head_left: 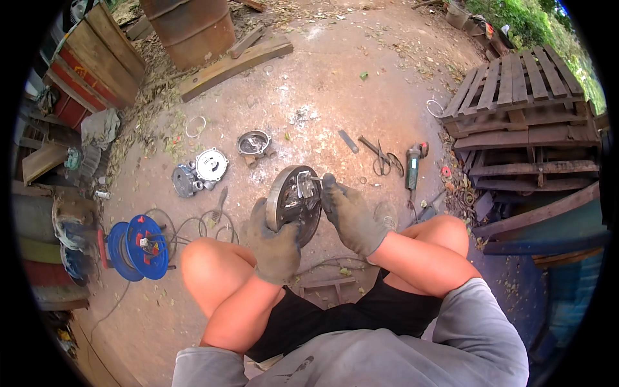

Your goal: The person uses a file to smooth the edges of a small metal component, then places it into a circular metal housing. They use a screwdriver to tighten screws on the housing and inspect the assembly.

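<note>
Both my hands wear dirty grey-brown work gloves. In front of my knees, my left hand [274,248] grips the lower left rim of a round metal drum [276,201], which is tilted up on its edge. Shiny, jagged metal pieces [305,186] show inside its dark hollow. My right hand [351,216] is closed at the drum's right side, its fingertips pinched by a thin light piece near the rim. What exactly these fingers hold is too small to make out. Beyond the drum lie a cup-shaped metal housing [254,143] and a round silver cover [211,165] beside a grey casting [186,180].
To the right lie a green angle grinder [412,169], dark metal shears [385,161] and a flat metal strip [348,141]. A blue cable reel [146,246] stands at left. Wooden pallets [522,97] are stacked at right; a rusty barrel [190,32] and timber beam [238,66] sit far off.
</note>
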The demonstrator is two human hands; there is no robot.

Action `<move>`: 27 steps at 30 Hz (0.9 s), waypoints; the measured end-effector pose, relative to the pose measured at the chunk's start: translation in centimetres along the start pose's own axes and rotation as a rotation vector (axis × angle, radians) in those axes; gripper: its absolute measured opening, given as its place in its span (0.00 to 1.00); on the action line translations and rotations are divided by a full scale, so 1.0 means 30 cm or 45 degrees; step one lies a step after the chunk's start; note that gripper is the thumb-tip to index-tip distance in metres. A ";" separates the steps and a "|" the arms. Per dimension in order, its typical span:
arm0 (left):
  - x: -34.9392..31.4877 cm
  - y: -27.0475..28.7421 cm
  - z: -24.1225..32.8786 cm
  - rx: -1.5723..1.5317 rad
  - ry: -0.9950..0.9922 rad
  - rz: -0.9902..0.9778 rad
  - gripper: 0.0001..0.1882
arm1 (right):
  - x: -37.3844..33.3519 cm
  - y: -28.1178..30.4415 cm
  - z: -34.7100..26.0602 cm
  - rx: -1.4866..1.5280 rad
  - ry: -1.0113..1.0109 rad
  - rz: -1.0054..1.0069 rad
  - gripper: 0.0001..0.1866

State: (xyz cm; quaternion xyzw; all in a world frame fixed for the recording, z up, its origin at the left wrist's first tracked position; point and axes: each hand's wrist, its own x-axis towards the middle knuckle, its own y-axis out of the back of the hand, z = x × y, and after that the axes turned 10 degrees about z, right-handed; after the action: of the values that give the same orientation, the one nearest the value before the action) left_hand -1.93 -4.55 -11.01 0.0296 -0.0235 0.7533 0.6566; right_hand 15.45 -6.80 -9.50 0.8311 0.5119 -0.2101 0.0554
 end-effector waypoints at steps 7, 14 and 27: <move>0.023 0.019 0.091 -0.064 0.397 -0.076 0.20 | 0.052 0.042 -0.006 -0.031 0.107 -0.206 0.17; 0.050 0.050 0.023 -0.208 0.712 -0.107 0.16 | 0.014 0.120 -0.071 -0.673 0.976 -0.140 0.13; 0.019 0.022 0.038 -0.081 0.544 -0.221 0.25 | 0.095 0.176 -0.144 -0.813 1.099 -0.476 0.11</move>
State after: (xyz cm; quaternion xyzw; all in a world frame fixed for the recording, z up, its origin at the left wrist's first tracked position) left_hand -2.65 -4.15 -9.83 -0.1492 0.0949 0.6819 0.7097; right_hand 22.44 -5.60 -7.39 0.6790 0.6646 0.3075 0.0516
